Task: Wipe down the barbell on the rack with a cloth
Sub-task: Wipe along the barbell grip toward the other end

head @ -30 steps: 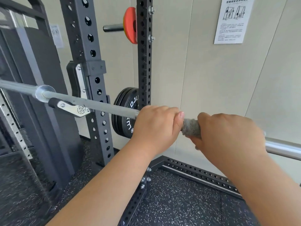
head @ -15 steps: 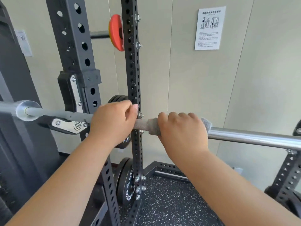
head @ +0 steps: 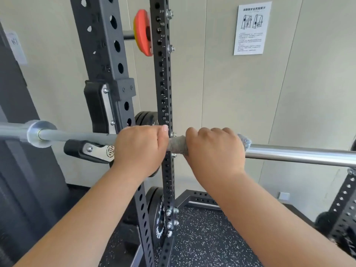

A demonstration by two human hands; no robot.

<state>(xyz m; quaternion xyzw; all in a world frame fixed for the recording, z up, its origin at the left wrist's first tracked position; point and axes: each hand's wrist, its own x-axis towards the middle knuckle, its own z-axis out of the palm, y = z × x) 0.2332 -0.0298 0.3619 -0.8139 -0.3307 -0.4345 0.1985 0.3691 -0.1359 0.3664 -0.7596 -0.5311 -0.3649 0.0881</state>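
Observation:
A silver barbell runs across the view at chest height, resting on the hook of a black rack upright. My left hand is closed around the bare shaft just right of that hook. My right hand sits close beside it, wrapped over a grey cloth that is folded around the bar. The cloth pokes out on both sides of my right hand, with a tuft at the right. The bar's collar shows at the left.
A second perforated upright stands just behind the bar between my hands. An orange plate hangs on a peg high up, and black plates are stored low. Another upright is at the right edge. A wall with an instruction sheet lies behind.
The view has swung to the right, so the rack sits further left than a second ago. Both hands stay on the bar, and cloth now shows to the right of my right hand.

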